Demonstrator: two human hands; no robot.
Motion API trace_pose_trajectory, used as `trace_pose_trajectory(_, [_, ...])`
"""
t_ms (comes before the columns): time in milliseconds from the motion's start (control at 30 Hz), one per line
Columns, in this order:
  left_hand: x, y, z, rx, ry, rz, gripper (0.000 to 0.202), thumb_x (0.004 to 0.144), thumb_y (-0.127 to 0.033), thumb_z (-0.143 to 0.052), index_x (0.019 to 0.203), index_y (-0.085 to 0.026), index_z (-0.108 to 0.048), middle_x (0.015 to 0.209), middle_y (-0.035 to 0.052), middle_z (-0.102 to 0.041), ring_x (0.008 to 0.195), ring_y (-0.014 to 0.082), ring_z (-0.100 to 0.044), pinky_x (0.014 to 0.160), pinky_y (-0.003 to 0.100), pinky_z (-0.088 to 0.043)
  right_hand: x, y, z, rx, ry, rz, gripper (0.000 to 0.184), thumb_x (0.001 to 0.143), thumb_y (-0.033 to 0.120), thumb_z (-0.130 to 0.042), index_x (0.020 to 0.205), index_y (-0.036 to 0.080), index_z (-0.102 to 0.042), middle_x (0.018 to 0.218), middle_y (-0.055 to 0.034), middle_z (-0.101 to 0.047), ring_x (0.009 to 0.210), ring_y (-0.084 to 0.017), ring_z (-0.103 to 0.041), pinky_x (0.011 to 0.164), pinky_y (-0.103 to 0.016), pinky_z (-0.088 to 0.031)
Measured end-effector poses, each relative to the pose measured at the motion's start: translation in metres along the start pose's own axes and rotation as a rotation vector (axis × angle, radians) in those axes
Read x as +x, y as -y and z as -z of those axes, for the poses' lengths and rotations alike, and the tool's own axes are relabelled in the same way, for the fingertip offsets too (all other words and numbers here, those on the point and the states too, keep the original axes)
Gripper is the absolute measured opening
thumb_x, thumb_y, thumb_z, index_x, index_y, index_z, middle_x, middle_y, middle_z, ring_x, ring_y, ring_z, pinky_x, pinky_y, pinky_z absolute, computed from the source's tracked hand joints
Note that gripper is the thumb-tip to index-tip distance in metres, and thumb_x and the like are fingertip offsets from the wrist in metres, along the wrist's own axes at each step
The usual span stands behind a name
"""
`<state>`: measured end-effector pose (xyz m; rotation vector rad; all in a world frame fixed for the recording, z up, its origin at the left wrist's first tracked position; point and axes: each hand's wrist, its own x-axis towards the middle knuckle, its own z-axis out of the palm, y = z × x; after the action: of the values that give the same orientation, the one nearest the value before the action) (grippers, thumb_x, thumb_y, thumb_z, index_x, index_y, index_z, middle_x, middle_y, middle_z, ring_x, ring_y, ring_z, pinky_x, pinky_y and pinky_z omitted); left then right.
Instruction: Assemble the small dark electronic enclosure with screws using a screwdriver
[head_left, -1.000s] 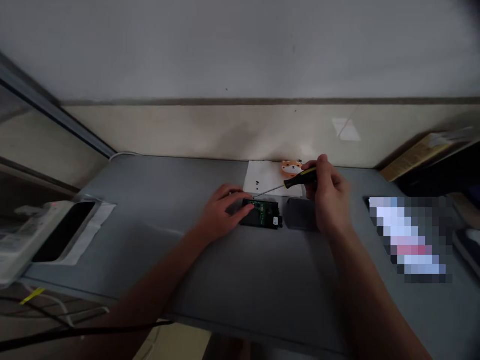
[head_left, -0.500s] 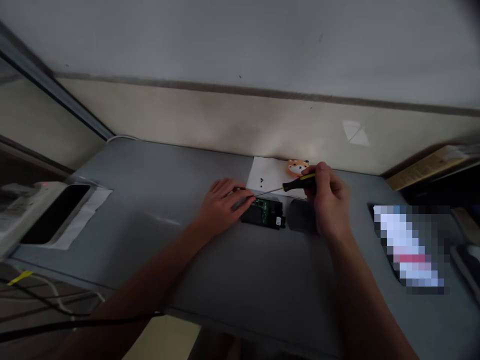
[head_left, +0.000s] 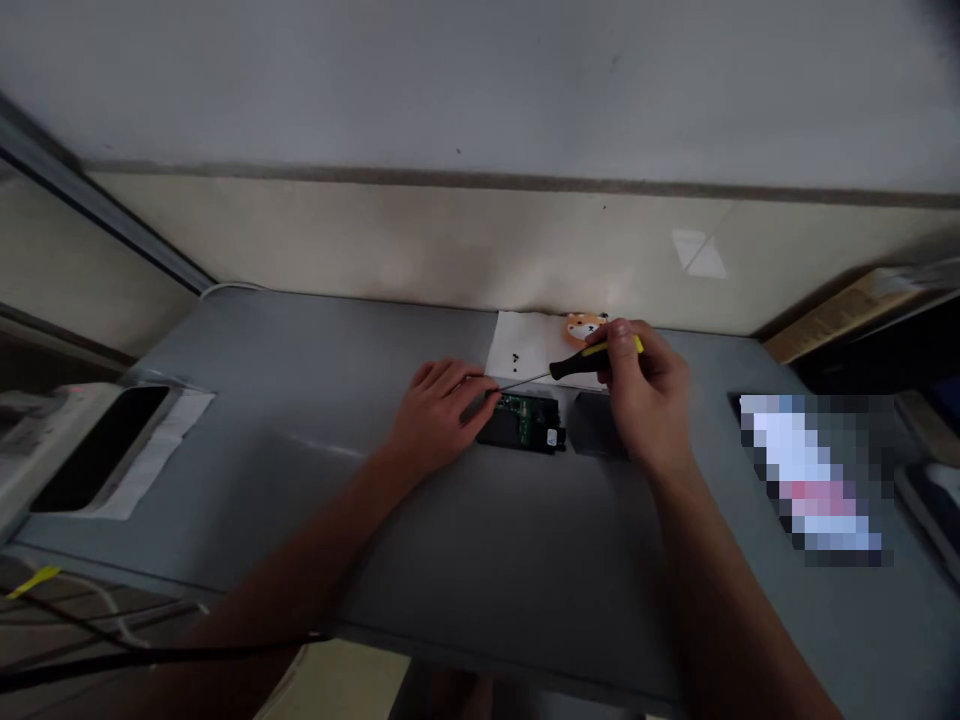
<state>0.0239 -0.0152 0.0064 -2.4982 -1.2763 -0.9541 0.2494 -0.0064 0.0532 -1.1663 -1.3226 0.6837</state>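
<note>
A small black device with a green circuit board (head_left: 525, 423) lies open on the grey table (head_left: 315, 400). My left hand (head_left: 439, 412) rests on the device's left end, fingers curled and pressing it down. My right hand (head_left: 643, 395) is closed round the black and yellow handle of a screwdriver (head_left: 577, 362), whose thin shaft slants down left, the tip at the board's upper left corner near my left fingertips. A dark cover piece (head_left: 596, 425) lies just right of the device, partly behind my right hand.
A white paper sheet (head_left: 525, 345) with a few tiny black screws (head_left: 514, 359) lies behind the device. An orange cartoon-animal figure (head_left: 583, 325) sits by the wall. A white machine (head_left: 45, 450) stands at the left edge; a blurred-out item (head_left: 814, 470) and a cardboard box (head_left: 840, 310) lie right.
The view shifted slightly. My right hand and the screwdriver moved a little left, bringing the tip closer to my left fingers. My left hand stays on the device.
</note>
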Motion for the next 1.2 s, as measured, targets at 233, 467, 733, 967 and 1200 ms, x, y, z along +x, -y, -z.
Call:
trace_pose_trajectory(233, [0.003,0.001,0.006,0.014,-0.001,0.015,0.021,0.105,-0.029,-0.053,0.094,-0.023,-0.071,0.092,0.0054,-0.073,0.087,0.0220,-0.069,0.086,0.039,-0.053,-0.004,-0.001,-0.005,0.002,-0.069,0.019,0.050,0.093,0.070,-0.057,0.079,0.022,-0.069,0.076,-0.0013,-0.064,0.062,-0.012,-0.054,0.056,-0.027,-0.045])
trace_pose_trajectory(467, [0.003,0.000,0.007,-0.002,0.011,-0.029,0.021,0.105,-0.025,-0.052,0.097,-0.022,-0.071,0.094,0.0060,-0.074,0.088,0.0222,-0.069,0.086,0.039,-0.052,-0.004,-0.003,-0.007,0.010,-0.102,0.047,0.047,0.095,0.066,-0.057,0.079,0.023,-0.067,0.071,-0.0008,-0.061,0.071,-0.015,-0.063,0.067,-0.031,-0.051])
trace_pose_trajectory(733, [0.005,-0.002,0.010,0.109,-0.017,-0.152,0.019,0.105,-0.023,-0.055,0.095,-0.020,-0.070,0.090,0.0045,-0.074,0.085,0.0209,-0.069,0.084,0.036,-0.050,-0.007,0.008,-0.008,-0.089,-0.130,0.209,0.036,0.098,0.051,-0.060,0.077,0.023,-0.065,0.074,-0.0008,-0.067,0.072,-0.015,-0.065,0.068,-0.030,-0.053])
trace_pose_trajectory(967, [0.006,-0.001,0.014,0.149,0.007,-0.287,0.021,0.106,-0.021,-0.054,0.095,-0.017,-0.071,0.092,0.0057,-0.075,0.087,0.0204,-0.068,0.086,0.035,-0.049,-0.013,0.009,-0.008,-0.104,-0.089,0.335,0.028,0.100,0.035,-0.060,0.076,0.021,-0.063,0.067,0.0038,-0.063,0.061,-0.010,-0.058,0.060,-0.024,-0.046])
trace_pose_trajectory(1200, [0.003,0.002,0.015,0.078,0.105,-0.267,0.026,0.109,-0.025,-0.048,0.100,-0.018,-0.072,0.098,0.0071,-0.076,0.097,0.0222,-0.068,0.090,0.037,-0.049,-0.017,0.010,-0.010,-0.127,-0.130,0.352,0.028,0.100,0.035,-0.059,0.076,0.021,-0.063,0.067,0.0035,-0.064,0.060,-0.009,-0.058,0.058,-0.024,-0.045])
